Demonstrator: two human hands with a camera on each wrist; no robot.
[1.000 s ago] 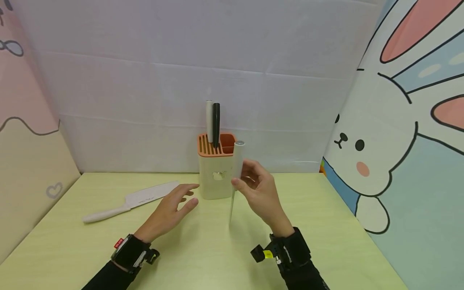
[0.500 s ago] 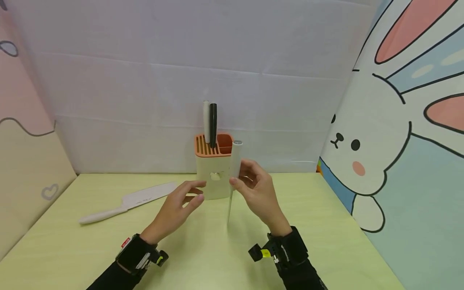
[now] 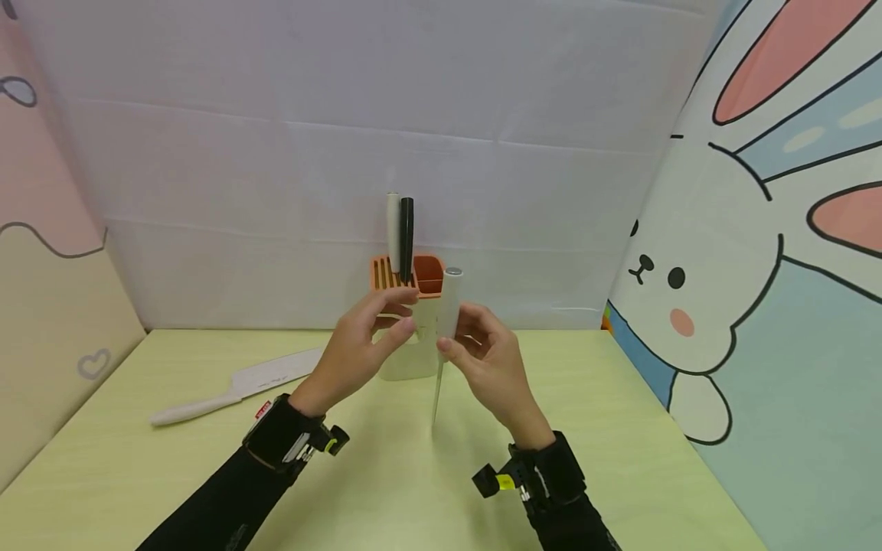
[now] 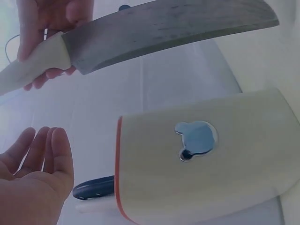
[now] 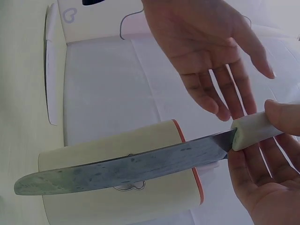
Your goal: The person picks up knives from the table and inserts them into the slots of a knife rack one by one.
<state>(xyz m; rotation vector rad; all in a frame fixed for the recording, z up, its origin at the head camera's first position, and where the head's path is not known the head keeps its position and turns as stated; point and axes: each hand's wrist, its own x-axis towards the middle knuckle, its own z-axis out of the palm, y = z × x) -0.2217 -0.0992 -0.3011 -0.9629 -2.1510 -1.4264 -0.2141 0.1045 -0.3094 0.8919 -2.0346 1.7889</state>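
My right hand [image 3: 485,360] pinches the white handle of a kitchen knife [image 3: 450,306], held upright with its blade pointing down. In the right wrist view the broad blade of that knife [image 5: 126,168] passes in front of the knife block. My left hand [image 3: 358,344] is raised before the block, fingers relaxed and holding nothing; it hides part of the block's front. The cream knife block [image 3: 406,366] has an orange slotted top. A white-handled knife [image 3: 393,229] and a black-handled knife [image 3: 407,239] stand in its slots.
A white-handled cleaver [image 3: 269,375] lies flat on the pale yellow table [image 3: 386,467], left of the block; my left hand covers its blade tip. Behind the table hangs a white sheet [image 3: 276,184]. A panel with a cartoon rabbit [image 3: 717,306] stands on the right.
My left hand has risen and moved rightward, from beside the block to in front of it. My right hand keeps the knife in nearly the same place.
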